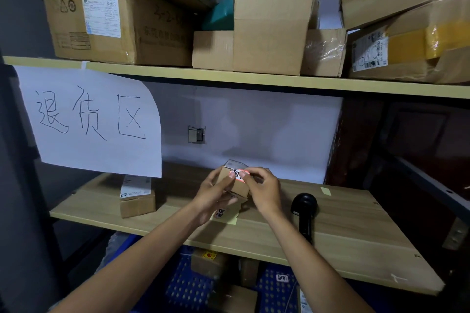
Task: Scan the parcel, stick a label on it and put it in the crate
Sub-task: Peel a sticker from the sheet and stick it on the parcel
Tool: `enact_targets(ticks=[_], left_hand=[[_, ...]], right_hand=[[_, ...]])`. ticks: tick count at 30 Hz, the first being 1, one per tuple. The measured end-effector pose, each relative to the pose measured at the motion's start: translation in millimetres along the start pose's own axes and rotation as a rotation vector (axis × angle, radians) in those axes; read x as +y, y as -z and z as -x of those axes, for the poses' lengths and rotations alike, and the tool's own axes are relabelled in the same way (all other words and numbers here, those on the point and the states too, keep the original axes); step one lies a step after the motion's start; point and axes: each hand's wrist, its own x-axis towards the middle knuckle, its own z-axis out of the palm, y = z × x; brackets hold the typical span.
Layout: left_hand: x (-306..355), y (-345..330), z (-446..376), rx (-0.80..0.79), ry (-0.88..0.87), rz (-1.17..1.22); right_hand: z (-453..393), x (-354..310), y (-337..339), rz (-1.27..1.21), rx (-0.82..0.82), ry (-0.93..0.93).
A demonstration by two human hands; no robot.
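Far left, white paper sign [94, 119] handwritten "退货区". Centre, above wooden shelf [330, 231]: left hand [213, 193] grip closed around small brown cardboard parcel [235, 185]; right hand [262, 190] fingertips pinching red-and-white label [239, 175] onto it. Right, black handheld scanner [304, 208]. Below, blue plastic crate [185, 284].

Shelving unit with pale wood-grain boards: upper shelf [254, 81] loaded with stacked cardboard boxes [122, 23]; lower shelf [343, 236] mostly bare. Rear wall [267, 122] white, carrying a small wall socket [196, 134]; a white paper sign [94, 122] with handwritten characters hangs from the upper shelf at left; dark metal frame [419, 180] at right; lighting dim and even.
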Motion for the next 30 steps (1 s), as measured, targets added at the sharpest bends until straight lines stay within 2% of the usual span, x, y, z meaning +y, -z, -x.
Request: enact_targets(ticks=[7, 11, 13, 20, 23, 30], left_hand=[[6, 0, 16, 0.076, -0.055, -0.108], [9, -4, 19, 0.213, -0.22, -0.189], [12, -6, 22, 0.224, -0.321, -0.325], [26, -1, 29, 0.114, -0.454, -0.671], [34, 3, 36, 0.055, -0.46, -0.715], [47, 9, 53, -0.074, -0.348, -0.707]], right_hand=[[11, -5, 12, 0.022, -0.127, 0.009], [19, -14, 11, 0.024, -0.2, -0.068], [24, -18, 10, -0.003, -0.268, -0.111], [34, -29, 17, -0.102, -0.421, -0.179], [37, -34, 25, -0.089, -0.44, -0.209], [54, -53, 28, -0.095, -0.505, -0.271]])
